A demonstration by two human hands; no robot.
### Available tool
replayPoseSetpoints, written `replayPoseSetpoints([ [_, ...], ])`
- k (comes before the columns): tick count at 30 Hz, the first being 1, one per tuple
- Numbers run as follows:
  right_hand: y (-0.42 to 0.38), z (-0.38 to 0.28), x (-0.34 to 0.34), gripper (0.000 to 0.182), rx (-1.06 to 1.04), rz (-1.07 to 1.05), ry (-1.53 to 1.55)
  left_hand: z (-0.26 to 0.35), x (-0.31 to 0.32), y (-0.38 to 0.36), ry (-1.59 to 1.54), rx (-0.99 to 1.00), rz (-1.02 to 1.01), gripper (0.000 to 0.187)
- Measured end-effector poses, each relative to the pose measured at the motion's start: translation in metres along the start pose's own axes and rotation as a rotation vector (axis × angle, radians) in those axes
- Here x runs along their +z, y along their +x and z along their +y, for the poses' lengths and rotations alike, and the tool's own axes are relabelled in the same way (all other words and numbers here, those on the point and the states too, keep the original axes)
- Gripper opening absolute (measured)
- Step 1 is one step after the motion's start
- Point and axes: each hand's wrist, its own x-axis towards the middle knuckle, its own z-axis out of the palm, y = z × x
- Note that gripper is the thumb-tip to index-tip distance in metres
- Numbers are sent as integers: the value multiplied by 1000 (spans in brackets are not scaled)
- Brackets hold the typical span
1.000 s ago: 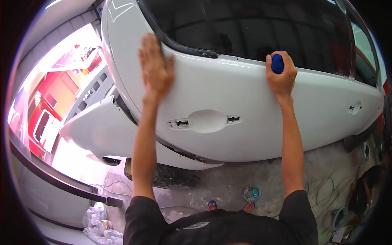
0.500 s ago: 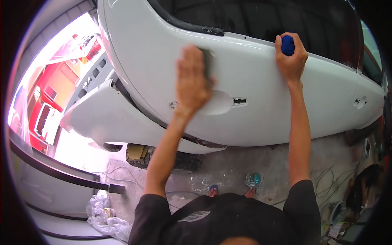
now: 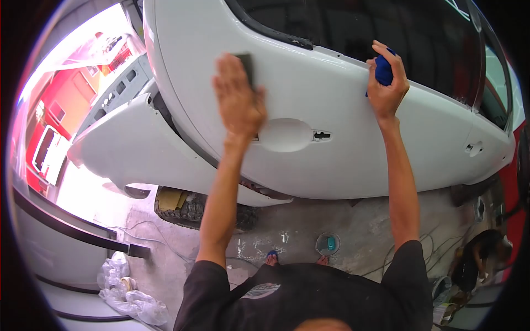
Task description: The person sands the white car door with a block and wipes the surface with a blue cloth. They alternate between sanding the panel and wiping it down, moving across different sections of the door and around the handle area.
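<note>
My left hand [image 3: 238, 102] lies with fingers extended over a dark grey piece of sandpaper [image 3: 246, 66], pressing it to the white car door [image 3: 331, 165]. Slight blur covers that hand, and most of the sheet is under the palm. At the lower edge of the window, my right hand [image 3: 388, 102] is curled around a blue cloth [image 3: 383, 73], its bulk between thumb and fingers. Between and below both hands is the oval handle recess [image 3: 285, 135], with no handle fitted.
A loose white fender [image 3: 121, 143] stands left of the door, above a tyre [image 3: 190, 209]. On the floor are a round container [image 3: 328, 244] with a teal item, cables and crumpled plastic [image 3: 130, 295]. Another person [image 3: 480, 259] crouches at lower right.
My left hand has moved left along the door with the sandpaper. My right hand remains by the window edge, its fingers slightly more extended and more blue cloth showing. The view has shifted slightly.
</note>
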Motion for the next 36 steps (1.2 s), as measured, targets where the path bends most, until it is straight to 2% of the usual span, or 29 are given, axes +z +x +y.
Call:
replayPoseSetpoints([
  [1,8,-9,5,33,-18,-26,40,-33,-7,29,31,-59,103,79],
  [3,25,-31,19,27,-43,-73,123,-82,-16,67,-65,-346,222,77],
  [4,33,-44,36,19,-37,-61,201,-82,-12,63,-60,-351,254,79],
  [5,43,-59,48,20,-41,-131,232,-75,-4,53,-54,-359,288,80],
  [6,48,-75,62,24,-44,-201,264,-48,3,25,4,-305,230,80],
  [7,53,-88,84,39,-83,-216,272,-17,7,-3,60,-247,176,80],
  [8,55,-99,108,50,-146,-248,237,-1,9,-14,12,-182,114,82],
  [9,56,-114,130,53,-183,-303,219,12,9,-26,-35,-127,48,84],
  [10,55,-125,155,46,-277,-285,229,16,8,-29,-83,-75,-10,86],
  [11,58,-139,173,29,-258,-354,229,0,3,-10,-41,-114,31,86],
  [13,70,-153,208,16,-322,-525,183,-48,-11,42,37,-180,94,87],
  [14,74,-165,219,14,-352,-569,164,-58,-7,46,105,-184,73,85],
  [15,81,-174,229,13,-385,-611,137,-47,-2,38,44,-211,81,82],
  [17,91,-182,247,12,-487,-663,89,-1,1,-3,-100,-260,98,75],
  [18,89,-182,254,11,-555,-681,78,11,-3,-20,-131,-235,32,71],
  [19,89,-180,258,11,-617,-698,66,-1,-3,-9,-58,-227,26,74],
  [22,97,-169,242,11,-548,-773,-11,-46,-12,21,51,-210,38,80],
  [23,92,-154,243,10,-519,-589,70,-47,-13,26,24,-218,76,80],
  [26,84,-127,223,10,-370,-371,64,-45,-13,22,-27,-255,174,80],
  [27,81,-113,215,11,-364,-328,71,-21,-9,-9,32,-135,81,79],
  [29,72,-88,190,15,-372,-260,73,-21,-7,-33,-14,-20,-37,76],
  [32,58,-59,128,24,-329,-166,-18,-74,-26,39,37,-159,123,76],
  [35,43,-22,77,27,-143,-99,-115,-78,-17,48,68,-217,193,75],
  [36,38,-9,64,27,-79,-68,-163,-62,-10,31,18,-227,216,76],
])
